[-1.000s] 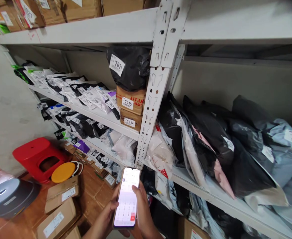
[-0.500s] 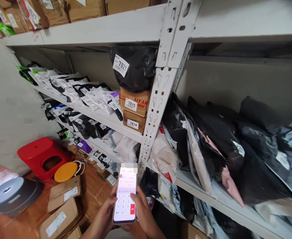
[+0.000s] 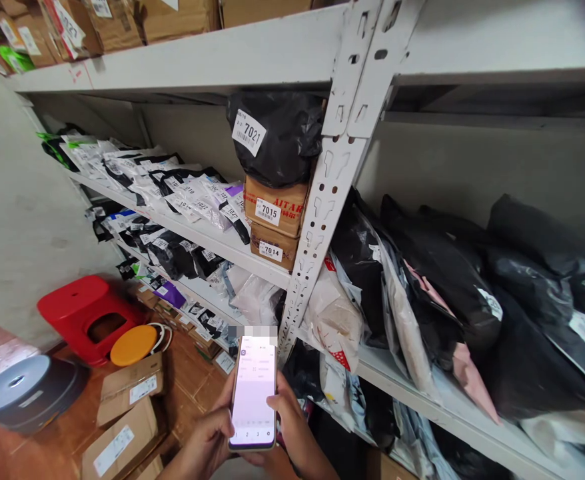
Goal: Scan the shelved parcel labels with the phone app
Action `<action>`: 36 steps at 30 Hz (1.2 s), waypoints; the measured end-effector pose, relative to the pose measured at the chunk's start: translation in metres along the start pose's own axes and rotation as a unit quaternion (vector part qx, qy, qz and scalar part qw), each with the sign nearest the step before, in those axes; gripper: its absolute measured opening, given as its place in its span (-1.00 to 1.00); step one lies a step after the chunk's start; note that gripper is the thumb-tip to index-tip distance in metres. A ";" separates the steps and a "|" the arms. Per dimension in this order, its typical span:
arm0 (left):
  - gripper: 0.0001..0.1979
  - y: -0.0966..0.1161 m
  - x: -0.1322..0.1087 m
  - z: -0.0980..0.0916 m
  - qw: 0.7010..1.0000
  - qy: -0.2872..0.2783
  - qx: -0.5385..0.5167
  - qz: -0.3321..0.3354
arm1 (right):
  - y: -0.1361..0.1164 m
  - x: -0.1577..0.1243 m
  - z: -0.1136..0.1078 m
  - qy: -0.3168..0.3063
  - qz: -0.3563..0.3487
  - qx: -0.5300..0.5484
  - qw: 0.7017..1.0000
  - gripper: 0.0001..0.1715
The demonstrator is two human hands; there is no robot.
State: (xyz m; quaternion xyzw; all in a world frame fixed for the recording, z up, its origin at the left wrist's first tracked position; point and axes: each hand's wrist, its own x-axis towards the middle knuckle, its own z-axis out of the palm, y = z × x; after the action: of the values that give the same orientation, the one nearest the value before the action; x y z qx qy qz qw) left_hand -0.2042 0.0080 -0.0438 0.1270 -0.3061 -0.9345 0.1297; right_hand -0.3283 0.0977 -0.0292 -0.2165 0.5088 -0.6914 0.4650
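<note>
A smartphone [image 3: 254, 393] with a lit, mostly pale screen stands tilted up between my two hands at the bottom middle. My left hand [image 3: 217, 423] is closed around its left edge, with the thumb near the lower left corner of the screen. Along the right edge my right hand [image 3: 288, 417] grips it, its thumb at the side of the screen. A row with the digits 1, 2 and 3 shows low on the display. Behind the phone's top is the white shelf post [image 3: 330, 193].
Left shelves hold labelled parcels [image 3: 192, 200], a black bag marked 7021 [image 3: 275, 137] and boxes marked 7015 [image 3: 275, 208] and 7014 [image 3: 272, 249]. Black bags [image 3: 427, 260] fill the right shelf. On the floor are a red stool [image 3: 80, 303], a grey stool [image 3: 27, 390] and cartons [image 3: 122, 443].
The number keypad on the phone screen has mostly gone, leaving one row at the bottom. My left thumb has moved down the phone. The view has shifted slightly.
</note>
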 end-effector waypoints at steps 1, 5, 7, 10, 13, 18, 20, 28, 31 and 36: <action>0.05 0.002 -0.001 0.003 1.000 0.011 0.004 -0.006 | -0.002 0.000 0.002 0.009 -0.001 0.001 1.000 -0.46; 0.12 0.011 -0.005 0.015 0.996 0.064 0.053 -0.037 | -0.006 -0.001 0.009 0.026 0.015 0.031 0.999 -0.52; 0.11 0.012 -0.006 0.016 0.996 0.057 0.054 -0.037 | -0.003 0.000 0.009 0.040 0.005 0.029 0.999 -0.57; 0.05 0.007 -0.007 0.008 1.000 -0.006 0.003 -0.006 | 0.009 0.005 0.006 0.071 -0.004 0.013 0.997 -0.53; -0.02 0.000 -0.005 -0.003 0.998 -0.054 -0.021 0.017 | 0.018 0.007 0.004 0.077 0.004 0.002 0.997 -0.43; -0.10 -0.004 -0.004 -0.007 0.998 -0.060 -0.019 0.015 | 0.008 -0.001 0.006 0.023 0.003 -0.011 1.000 -0.40; -0.18 -0.005 -0.006 -0.004 0.999 -0.033 0.011 0.007 | 0.005 -0.006 0.006 -0.035 0.007 0.005 0.999 -0.30; -0.46 0.006 0.000 -0.019 0.908 0.144 0.389 0.058 | 0.049 -0.012 -0.006 0.006 0.039 0.259 0.965 -0.46; -0.50 0.046 0.039 -0.037 0.820 0.228 0.509 0.129 | 0.056 -0.019 -0.016 0.037 0.076 0.292 0.953 -0.49; -0.60 0.131 0.148 -0.067 0.735 0.334 0.558 0.190 | 0.051 -0.031 -0.042 0.159 0.075 0.273 0.946 -0.50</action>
State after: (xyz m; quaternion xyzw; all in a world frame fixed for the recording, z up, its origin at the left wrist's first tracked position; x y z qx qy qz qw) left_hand -0.2998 -0.1773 -0.0401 0.4195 -0.7276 -0.4493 0.3046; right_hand -0.3248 0.1432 -0.0863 0.0707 0.3827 -0.7922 0.4700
